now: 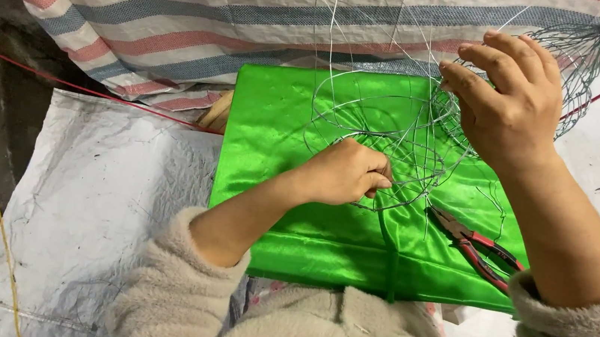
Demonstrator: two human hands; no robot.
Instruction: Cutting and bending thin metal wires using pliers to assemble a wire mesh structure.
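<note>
Your left hand (pixel 345 172) pinches thin wire frame (pixel 387 133), right hand (pixel 508 94) half-closed grips it; loose ends could prick you beside pliers (pixel 475 247).

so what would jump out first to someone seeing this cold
The shiny green cloth in the middle, with a tangle of thin wire frame over it. The left hand pinches wires at centre; the right hand grips the frame at upper right. Red-handled pliers lie on the cloth's right side.

Over a green satin cloth (pixel 295 213), the left hand (pixel 345 172) pinches a wire frame (pixel 387 129) while the right hand (pixel 507 102) grips its woven part (red-handled pliers (pixel 475 247) lie beside).
</note>
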